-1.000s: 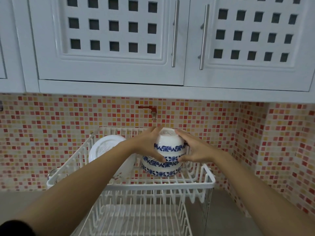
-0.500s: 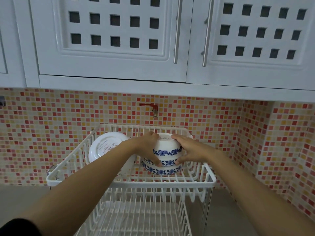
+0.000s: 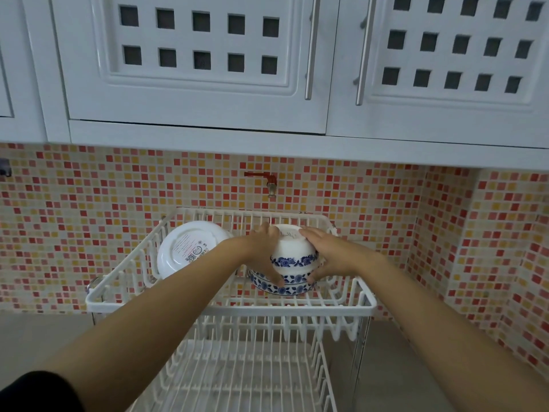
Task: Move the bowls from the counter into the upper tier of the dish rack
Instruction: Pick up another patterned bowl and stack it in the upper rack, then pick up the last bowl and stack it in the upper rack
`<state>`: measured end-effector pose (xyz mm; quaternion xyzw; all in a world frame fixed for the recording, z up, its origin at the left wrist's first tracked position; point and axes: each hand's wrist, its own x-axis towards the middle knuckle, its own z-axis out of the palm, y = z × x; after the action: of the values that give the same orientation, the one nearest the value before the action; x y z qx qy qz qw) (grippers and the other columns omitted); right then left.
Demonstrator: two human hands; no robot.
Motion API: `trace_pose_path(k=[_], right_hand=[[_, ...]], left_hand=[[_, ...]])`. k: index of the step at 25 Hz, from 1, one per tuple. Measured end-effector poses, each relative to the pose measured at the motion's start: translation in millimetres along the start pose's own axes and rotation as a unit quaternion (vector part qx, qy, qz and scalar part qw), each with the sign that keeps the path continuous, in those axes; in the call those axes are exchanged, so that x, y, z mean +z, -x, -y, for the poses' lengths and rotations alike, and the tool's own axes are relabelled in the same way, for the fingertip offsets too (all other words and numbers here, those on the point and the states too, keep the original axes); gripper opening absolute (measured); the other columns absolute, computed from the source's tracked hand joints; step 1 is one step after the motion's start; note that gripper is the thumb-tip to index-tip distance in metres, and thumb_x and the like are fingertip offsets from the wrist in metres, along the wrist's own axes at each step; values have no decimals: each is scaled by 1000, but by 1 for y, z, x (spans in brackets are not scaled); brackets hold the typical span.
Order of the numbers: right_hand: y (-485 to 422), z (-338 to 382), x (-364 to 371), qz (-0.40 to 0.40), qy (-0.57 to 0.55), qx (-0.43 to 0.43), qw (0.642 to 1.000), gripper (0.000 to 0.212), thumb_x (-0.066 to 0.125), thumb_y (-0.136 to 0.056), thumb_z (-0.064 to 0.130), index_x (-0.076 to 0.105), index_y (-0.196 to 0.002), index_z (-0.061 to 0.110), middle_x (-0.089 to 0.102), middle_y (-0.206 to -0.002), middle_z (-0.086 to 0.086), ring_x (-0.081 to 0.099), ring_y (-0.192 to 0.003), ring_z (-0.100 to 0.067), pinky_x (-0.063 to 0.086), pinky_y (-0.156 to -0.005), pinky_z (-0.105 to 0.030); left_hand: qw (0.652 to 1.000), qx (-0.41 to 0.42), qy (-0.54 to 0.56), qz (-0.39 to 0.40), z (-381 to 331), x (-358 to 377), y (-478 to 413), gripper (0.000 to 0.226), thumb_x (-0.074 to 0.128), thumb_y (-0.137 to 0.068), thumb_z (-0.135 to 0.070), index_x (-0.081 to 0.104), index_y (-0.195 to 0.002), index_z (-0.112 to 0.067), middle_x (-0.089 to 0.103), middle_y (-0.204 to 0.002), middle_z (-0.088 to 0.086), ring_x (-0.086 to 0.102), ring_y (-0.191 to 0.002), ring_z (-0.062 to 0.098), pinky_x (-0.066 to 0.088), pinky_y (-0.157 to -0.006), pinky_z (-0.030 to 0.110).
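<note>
An upside-down white bowl with a blue floral band point(image 3: 294, 251) sits nested on another blue-patterned bowl point(image 3: 279, 288) in the upper tier of the white wire dish rack point(image 3: 228, 306). My left hand point(image 3: 264, 251) grips the top bowl's left side and my right hand point(image 3: 329, 254) grips its right side. A plain white bowl point(image 3: 184, 248) leans on its edge at the tier's left, its labelled base facing me.
The rack's lower tier point(image 3: 237, 379) lies below. A red tap point(image 3: 266, 179) sticks out of the mosaic-tiled wall behind the rack. White cupboards point(image 3: 208, 60) hang overhead. Grey counter point(image 3: 44, 334) lies on both sides; a tiled side wall closes the right.
Both hands have lowered the top blue-patterned bowl down onto the stack in the upper tier; it now sits lower over the bowl beneath.
</note>
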<state>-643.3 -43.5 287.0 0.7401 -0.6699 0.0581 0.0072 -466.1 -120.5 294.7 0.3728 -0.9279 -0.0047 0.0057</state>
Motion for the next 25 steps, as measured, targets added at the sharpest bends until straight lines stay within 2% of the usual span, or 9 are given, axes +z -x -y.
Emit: trace_pose_path(k=[2, 5, 7, 10, 13, 16, 19, 25], right_hand=[[2, 3, -2, 3, -17, 10, 1000, 111, 77, -71, 40, 1, -150, 20, -1, -159, 4, 7, -145, -14, 16, -119, -36], [6, 7, -6, 13, -42, 38, 998, 115, 76, -71, 43, -4, -150, 20, -9, -159, 5, -1, -146, -13, 11, -120, -35], [7, 16, -12, -13, -46, 61, 997, 114, 73, -72, 48, -6, -149, 18, -13, -158, 3, -6, -146, -14, 8, -120, -37], [5, 53, -24, -117, -28, 58, 991, 95, 59, -85, 46, -3, -149, 15, -9, -159, -2, -4, -146, -17, 4, -119, -37], [3, 113, -30, -223, -77, 29, 971, 76, 39, -95, 49, -1, -150, 16, -6, -159, 1, -2, -146, -15, 6, -117, -36], [-15, 197, -13, -250, -119, -21, 961, 68, 27, -97, 50, 2, -150, 15, -3, -160, 2, -1, -146, -13, 3, -118, -35], [-41, 273, 11, -249, -164, -59, 953, 65, 23, -98, 47, 3, -150, 14, -2, -160, -1, -2, -146, -13, 0, -118, -33], [-118, 396, 61, -210, -185, -86, 956, 64, 21, -99, 44, -1, -149, 10, -5, -159, -7, -6, -146, -16, -2, -118, -34]], left_hand=[[1000, -6, -2, 25, 1, -3, 1, 130, 77, -63, -56, -12, -149, -16, -19, -158, 11, 3, -147, 34, 23, -117, 49], [999, -7, 9, 31, 5, -16, 7, 127, 70, -69, -58, -20, -147, -15, -24, -157, 9, -5, -147, 32, 14, -119, 50], [1000, 9, 22, -12, 13, -29, 19, 107, 57, -83, -55, -16, -148, -12, -19, -158, 9, -2, -147, 30, 11, -120, 47], [990, 28, 66, -123, 32, -48, 49, 71, 34, -98, -41, -5, -150, -12, -1, -160, 9, 10, -147, 26, 13, -119, 40], [969, -2, 141, -204, 57, -58, 82, 59, 25, -101, -37, 6, -151, -14, 22, -157, 9, 28, -142, 25, 22, -115, 37], [952, -69, 165, -247, 114, -50, 125, 56, 21, -101, -39, 13, -150, -14, 24, -157, 7, 25, -144, 23, 20, -115, 33], [942, -129, 179, -254, 184, -37, 166, 56, 21, -100, -41, 16, -149, -15, 22, -157, 5, 22, -145, 21, 17, -116, 34], [937, -218, 162, -220, 319, 2, 214, 57, 19, -99, -44, 18, -149, -16, 23, -157, 4, 23, -144, 22, 17, -116, 35]])
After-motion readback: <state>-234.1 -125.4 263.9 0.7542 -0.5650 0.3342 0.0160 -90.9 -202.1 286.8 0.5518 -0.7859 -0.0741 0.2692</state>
